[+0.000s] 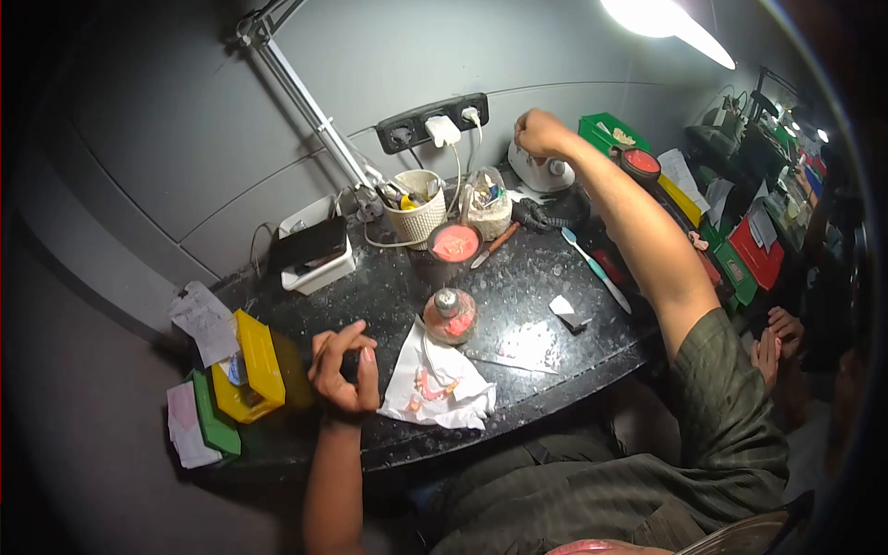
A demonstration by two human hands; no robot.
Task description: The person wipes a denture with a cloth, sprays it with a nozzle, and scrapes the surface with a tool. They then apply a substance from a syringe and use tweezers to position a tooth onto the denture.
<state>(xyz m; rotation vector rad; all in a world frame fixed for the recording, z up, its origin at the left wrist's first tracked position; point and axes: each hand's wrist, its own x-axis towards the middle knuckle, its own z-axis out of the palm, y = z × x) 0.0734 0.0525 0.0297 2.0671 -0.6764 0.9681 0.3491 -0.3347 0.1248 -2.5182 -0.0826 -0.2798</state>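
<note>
My left hand (344, 375) hovers at the left of a crumpled white paper (472, 407), fingers apart and curved, with nothing visible in them. On the paper lies a pink denture piece (427, 387) with small teeth. Behind the paper stands a round glass jar (450, 319) with a metal top and pink material on it. My right hand (541, 134) reaches to the back, fingers curled closed at the upper edge of a white plastic jug (536, 174). What those fingers hold is hidden. A dark bowl of pink material (456, 242) stands mid-table.
A wooden-handled knife (497, 246), a toothbrush (597, 268) and a flat metal strip (511, 362) lie on the black table. A woven tool cup (418, 217) and white tray (319, 271) stand behind. Yellow bin (250, 365) at left; another person's hands (777, 342) at right.
</note>
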